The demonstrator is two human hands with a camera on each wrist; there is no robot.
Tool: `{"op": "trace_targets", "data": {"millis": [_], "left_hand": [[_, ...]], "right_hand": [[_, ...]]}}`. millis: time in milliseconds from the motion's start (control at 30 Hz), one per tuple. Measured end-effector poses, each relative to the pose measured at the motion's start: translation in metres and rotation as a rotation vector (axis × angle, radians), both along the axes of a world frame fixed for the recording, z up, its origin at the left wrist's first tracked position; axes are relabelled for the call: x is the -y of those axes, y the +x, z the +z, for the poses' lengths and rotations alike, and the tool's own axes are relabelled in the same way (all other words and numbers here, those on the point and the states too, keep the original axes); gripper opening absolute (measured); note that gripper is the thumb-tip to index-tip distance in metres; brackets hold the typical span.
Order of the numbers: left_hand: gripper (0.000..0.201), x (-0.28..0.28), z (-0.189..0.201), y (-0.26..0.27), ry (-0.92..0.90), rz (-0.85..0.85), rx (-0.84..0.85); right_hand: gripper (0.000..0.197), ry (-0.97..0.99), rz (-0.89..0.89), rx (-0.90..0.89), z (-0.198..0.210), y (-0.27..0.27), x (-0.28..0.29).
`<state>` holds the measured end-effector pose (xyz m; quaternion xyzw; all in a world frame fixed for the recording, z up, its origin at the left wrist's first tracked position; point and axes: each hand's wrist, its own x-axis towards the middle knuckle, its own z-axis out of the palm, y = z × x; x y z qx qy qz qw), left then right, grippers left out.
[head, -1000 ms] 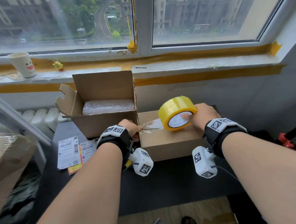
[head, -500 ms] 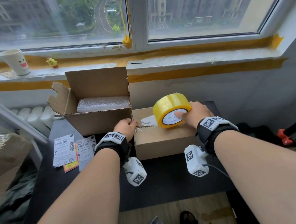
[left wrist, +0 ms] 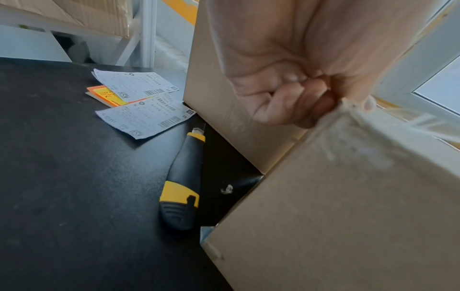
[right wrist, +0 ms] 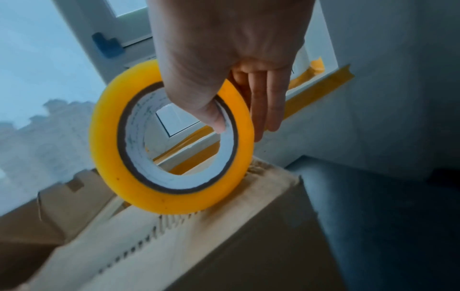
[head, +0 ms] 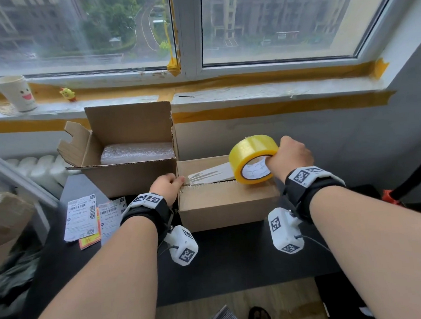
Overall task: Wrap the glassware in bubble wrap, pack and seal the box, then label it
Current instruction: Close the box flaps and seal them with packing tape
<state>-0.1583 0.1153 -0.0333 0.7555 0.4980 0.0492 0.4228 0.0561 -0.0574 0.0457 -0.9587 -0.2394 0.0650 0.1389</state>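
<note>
A closed cardboard box (head: 227, 205) lies on the black table (head: 236, 257). My right hand (head: 287, 157) grips a yellow roll of packing tape (head: 253, 157) (right wrist: 171, 141), thumb through its core, standing on the box top near its right end. A clear strip of tape (head: 210, 174) runs from the roll left along the seam. My left hand (head: 167, 187) (left wrist: 293, 94) pinches the tape's end down at the box's top left corner (left wrist: 348, 110).
An open box (head: 129, 160) with bubble-wrapped contents (head: 136, 152) stands just left of the closed one. Shipping labels (head: 84, 216) (left wrist: 139, 102) lie on the table's left. A yellow-black utility knife (left wrist: 183, 183) lies by the boxes. A paper cup (head: 18, 93) sits on the windowsill.
My right hand has drawn the tape roll to the right along the box top, and the strip behind it has grown longer. The left hand stays at the box's left corner.
</note>
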Motion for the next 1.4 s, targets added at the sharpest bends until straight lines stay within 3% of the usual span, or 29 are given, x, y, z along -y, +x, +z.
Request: {"op": "trace_targets", "data": {"millis": [133, 267, 333, 567, 733, 1000, 1400], "left_hand": [[0.036, 0.000, -0.002, -0.002, 0.008, 0.026, 0.019], [0.039, 0.002, -0.003, -0.004, 0.018, 0.047, 0.037], [0.039, 0.003, -0.003, -0.004, 0.015, 0.054, 0.043], [0.041, 0.005, -0.001, -0.003, -0.016, 0.054, 0.048], [0.041, 0.004, -0.001, -0.003, 0.001, 0.045, 0.040], [0.037, 0.004, 0.002, -0.002, 0.052, 0.038, 0.002], [0.036, 0.007, 0.007, -0.005, 0.032, 0.028, -0.003]], "right_hand": [[0.029, 0.105, -0.113, -0.117, -0.015, 0.000, -0.002], [0.056, 0.105, -0.201, -0.374, -0.035, 0.004, 0.000], [0.059, 0.118, -0.198, -0.440, -0.039, 0.005, -0.001], [0.037, 0.217, -0.121, -0.329, -0.041, 0.007, -0.005], [0.036, 0.254, -0.091, -0.291, -0.041, 0.006, -0.003], [0.033, 0.376, -0.169, -0.427, -0.038, 0.001, -0.007], [0.015, 0.466, -0.224, -0.402, -0.030, 0.001, -0.010]]}}
